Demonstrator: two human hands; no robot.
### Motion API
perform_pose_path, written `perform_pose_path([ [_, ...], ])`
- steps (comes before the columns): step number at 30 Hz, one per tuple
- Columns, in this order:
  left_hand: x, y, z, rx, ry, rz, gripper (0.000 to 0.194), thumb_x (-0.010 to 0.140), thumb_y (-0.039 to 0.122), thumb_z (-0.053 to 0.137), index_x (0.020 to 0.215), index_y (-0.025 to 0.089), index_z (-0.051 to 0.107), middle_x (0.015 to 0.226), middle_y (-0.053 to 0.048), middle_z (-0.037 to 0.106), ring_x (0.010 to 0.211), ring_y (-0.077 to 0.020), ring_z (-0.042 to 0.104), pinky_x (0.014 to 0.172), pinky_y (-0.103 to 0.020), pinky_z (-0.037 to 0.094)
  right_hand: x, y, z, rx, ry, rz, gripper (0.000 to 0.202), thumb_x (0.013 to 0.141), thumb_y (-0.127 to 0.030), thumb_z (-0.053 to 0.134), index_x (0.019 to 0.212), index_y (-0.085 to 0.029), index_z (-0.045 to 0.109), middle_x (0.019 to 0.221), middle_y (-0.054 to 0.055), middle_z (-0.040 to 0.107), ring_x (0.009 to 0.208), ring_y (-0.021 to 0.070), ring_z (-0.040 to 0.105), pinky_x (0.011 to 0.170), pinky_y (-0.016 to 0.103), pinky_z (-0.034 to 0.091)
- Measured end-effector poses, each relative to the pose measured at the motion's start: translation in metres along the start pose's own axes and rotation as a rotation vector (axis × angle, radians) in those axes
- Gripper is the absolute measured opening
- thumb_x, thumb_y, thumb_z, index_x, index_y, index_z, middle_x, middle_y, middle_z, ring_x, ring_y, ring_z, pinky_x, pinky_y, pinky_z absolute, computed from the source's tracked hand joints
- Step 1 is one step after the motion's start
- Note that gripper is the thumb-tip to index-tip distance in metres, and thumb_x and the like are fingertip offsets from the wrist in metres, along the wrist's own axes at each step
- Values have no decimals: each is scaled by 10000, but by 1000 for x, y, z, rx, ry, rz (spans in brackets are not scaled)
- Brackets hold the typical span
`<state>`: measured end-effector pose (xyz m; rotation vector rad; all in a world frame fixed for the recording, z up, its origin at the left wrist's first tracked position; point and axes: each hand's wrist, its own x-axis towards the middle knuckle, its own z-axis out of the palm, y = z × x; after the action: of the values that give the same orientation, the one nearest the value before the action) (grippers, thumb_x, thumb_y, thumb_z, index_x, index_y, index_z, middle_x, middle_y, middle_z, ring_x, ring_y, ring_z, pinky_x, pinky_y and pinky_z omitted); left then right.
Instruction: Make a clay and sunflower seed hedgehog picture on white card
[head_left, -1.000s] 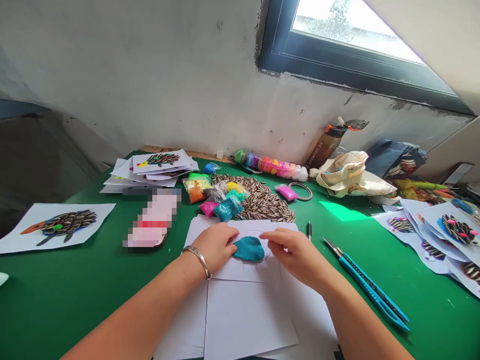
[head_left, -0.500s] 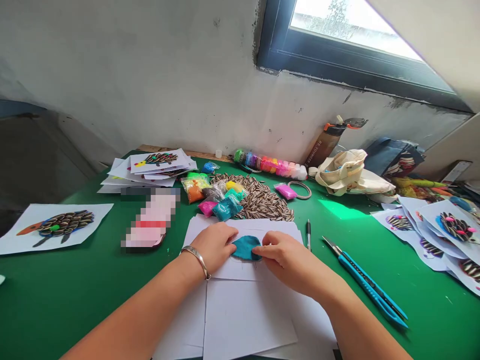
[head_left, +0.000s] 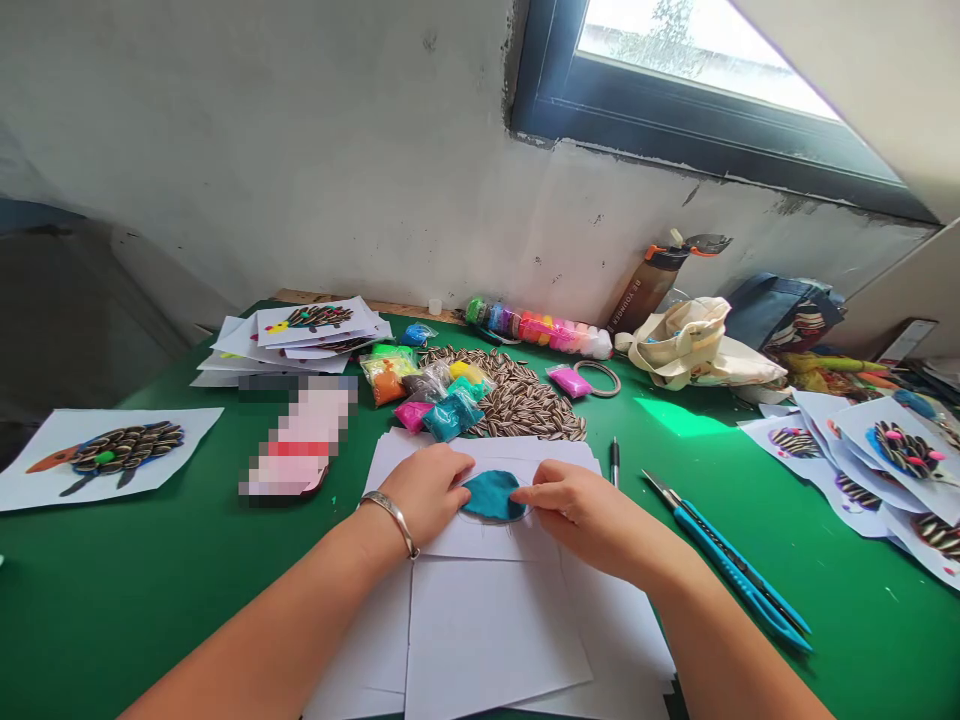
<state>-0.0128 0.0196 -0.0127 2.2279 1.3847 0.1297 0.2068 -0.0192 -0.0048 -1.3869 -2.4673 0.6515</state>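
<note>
A flat piece of blue modelling clay [head_left: 493, 496] lies on a white sheet of paper [head_left: 450, 545], inside a pencil-drawn outline whose lower edge and short leg lines show below it. My left hand [head_left: 429, 487], with a silver bracelet at the wrist, rests on the paper, its thumb apart from the fingers and touching the clay's left edge. From the other side my right hand [head_left: 574, 505] presses a fingertip on the clay's right edge, with its thumb close below and the other fingers curled.
Sunflower seeds [head_left: 525, 395] lie piled behind the paper, beside bagged clay [head_left: 452, 413]. A black pen [head_left: 615, 462] and a blue utility knife [head_left: 727, 560] lie to the right. Finished seed pictures stand stacked left [head_left: 307, 335] and right [head_left: 892, 450]. A brown bottle [head_left: 649, 285] leans behind.
The right fingertip has shifted slightly along the clay's right edge, and more of the clay's right side shows. My left hand stays almost where it was.
</note>
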Motion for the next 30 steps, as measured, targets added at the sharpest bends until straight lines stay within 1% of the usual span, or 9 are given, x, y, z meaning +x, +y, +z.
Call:
perform_pose_path([
  [3,0,-1,1,8,4,4,176,774,224,512,901,199,630,818,-41,578,776,-193,550,658,-273,399,0,1,1,-52,-12,-3,336,855,-129,450,1001,-284,709,763,31,580,688,134,540,613,222,371],
  [9,1,-3,3,15,13,14,155,775,233,502,871,208,621,802,-33,570,759,-188,542,641,-267,394,-2,11,-5,-90,-70,41,321,860,-155,449,982,-287,715,776,27,581,696,127,536,618,217,358],
  [13,2,-4,3,14,13,14,174,773,231,505,896,206,625,809,-36,569,759,-187,539,647,-270,397,-3,16,-7,-36,-76,65,349,855,-136,433,996,-296,710,802,22,578,698,123,537,630,221,366],
  [17,1,-3,3,11,11,11,174,770,231,511,897,204,626,810,-36,571,768,-188,538,658,-273,398,-1,11,-5,26,-46,61,384,851,-117,425,1073,-304,676,825,19,575,723,123,544,643,215,375],
  [21,2,-3,3,13,12,14,159,766,229,511,873,201,625,802,-33,568,765,-187,536,651,-273,395,-2,6,-2,10,-86,26,323,855,-150,447,1002,-271,708,803,29,581,704,127,539,632,213,373],
  [26,2,-4,4,3,15,9,172,766,228,513,892,205,628,802,-31,568,761,-185,537,649,-272,395,-6,13,-6,11,-114,62,307,853,-170,450,940,-272,727,783,25,586,688,128,540,622,212,371],
  [30,2,-4,3,2,11,9,177,765,229,517,899,205,630,801,-33,566,758,-185,538,648,-273,396,-8,18,-12,64,-156,88,331,845,-157,444,970,-290,721,797,15,588,680,121,543,613,212,374],
])
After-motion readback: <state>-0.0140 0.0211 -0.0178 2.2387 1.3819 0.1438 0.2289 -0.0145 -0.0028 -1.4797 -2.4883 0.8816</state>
